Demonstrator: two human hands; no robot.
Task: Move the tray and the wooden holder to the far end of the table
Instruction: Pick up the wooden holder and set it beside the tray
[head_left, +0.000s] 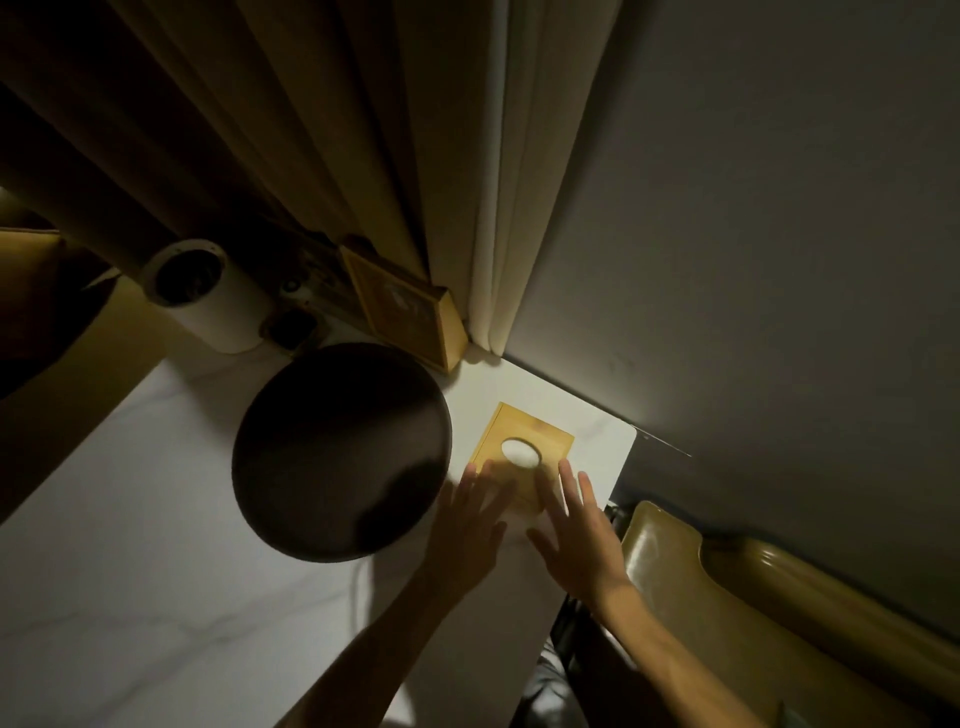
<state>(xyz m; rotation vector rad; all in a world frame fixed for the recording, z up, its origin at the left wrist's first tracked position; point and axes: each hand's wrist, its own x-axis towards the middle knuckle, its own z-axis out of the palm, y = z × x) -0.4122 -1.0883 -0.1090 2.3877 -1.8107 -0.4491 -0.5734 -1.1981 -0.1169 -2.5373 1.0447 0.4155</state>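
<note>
Left hand (470, 525) and right hand (579, 535), both flat with fingers spread, rest on the near edge of one wooden holder (522, 457), one at each near corner. The holder lies flat near the far right corner of the white counter (156, 545); its long axis runs from the hands toward the wall, and an oval opening in its top shows white. Just left of it sits one dark round tray (340, 449). Behind the tray stand one white cylinder (208, 293) and one tilted wooden box (410, 312) beside the curtains (363, 130). No writing is legible.

Head camera looks steeply down (close, wide-angle) at the table (130, 519) corner.
</note>
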